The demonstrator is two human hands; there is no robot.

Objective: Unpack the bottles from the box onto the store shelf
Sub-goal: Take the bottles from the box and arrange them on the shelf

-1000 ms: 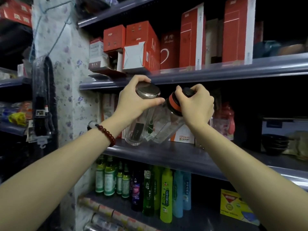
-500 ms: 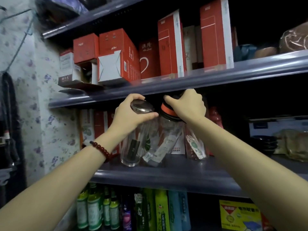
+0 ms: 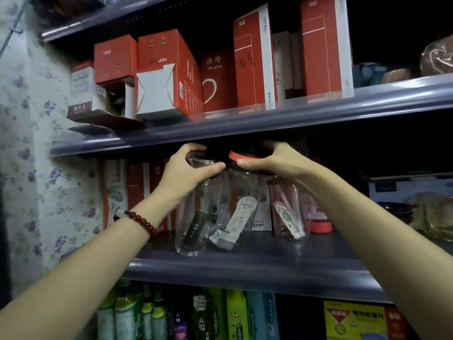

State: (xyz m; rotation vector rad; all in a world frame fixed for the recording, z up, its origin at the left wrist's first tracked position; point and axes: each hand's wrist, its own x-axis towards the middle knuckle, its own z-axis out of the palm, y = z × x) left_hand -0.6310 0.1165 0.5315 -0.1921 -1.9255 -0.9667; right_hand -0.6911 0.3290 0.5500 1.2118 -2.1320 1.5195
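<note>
Mid-frame: two clear bottles on the middle shelf (image 3: 245,263), both held from above by the lids.

Left hand (image 3: 188,173): grip clamped on the dark metal lid of the left bottle (image 3: 192,217), thumb across the front. Base looks to be on the shelf, near the front edge; contact not certain.

Right hand (image 3: 274,160): grip clamped around the orange-banded lid of the right bottle (image 3: 241,207). This bottle stands just right of the first, walls touching or nearly so. A pink bottle (image 3: 286,212) sits just beside it, further right.

Handling, judged: bottles empty except for paper tags inside, so light. Walls stiff, smooth, likely slippery; glass or hard plastic, cannot tell, so treat as fragile. Tall and narrow, so easy to tip. The lid is the surest hold, being ridged and wider than the neck; lids sit close under the upper shelf (image 3: 245,119), leaving little headroom.

Source box not in view.
</note>
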